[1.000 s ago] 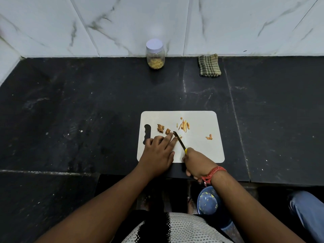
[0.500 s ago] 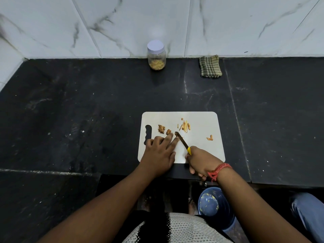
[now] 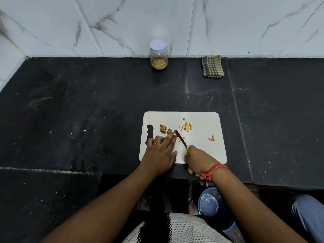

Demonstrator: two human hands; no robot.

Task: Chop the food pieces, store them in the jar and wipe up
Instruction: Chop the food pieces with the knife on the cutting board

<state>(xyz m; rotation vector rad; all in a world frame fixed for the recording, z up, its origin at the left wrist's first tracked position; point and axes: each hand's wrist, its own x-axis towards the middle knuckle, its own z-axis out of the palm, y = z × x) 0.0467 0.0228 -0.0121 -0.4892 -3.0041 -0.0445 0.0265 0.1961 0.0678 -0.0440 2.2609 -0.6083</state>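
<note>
A white cutting board (image 3: 201, 151) lies on the black counter near its front edge. On the board lie brown food chunks (image 3: 164, 129), a pile of thin cut strips (image 3: 187, 126) and one stray piece (image 3: 211, 138). My left hand (image 3: 161, 153) rests on the board, its fingertips pressing a small piece beside the blade. My right hand (image 3: 199, 159) grips the yellow-handled knife (image 3: 181, 140), whose blade angles up-left to my left fingertips. A clear jar (image 3: 158, 54) with a white lid, holding some cut pieces, stands at the back wall.
A folded green checked cloth (image 3: 212, 66) lies at the back wall, right of the jar. Below the counter edge stands a blue bin (image 3: 209, 204) with scraps in it. A person's blue-trousered leg (image 3: 309, 213) shows at the lower right.
The knife blade has shifted slightly along the board by my left fingertips, and a few small cut bits now lie next to the blade. Both hands stay in nearly the same place.
</note>
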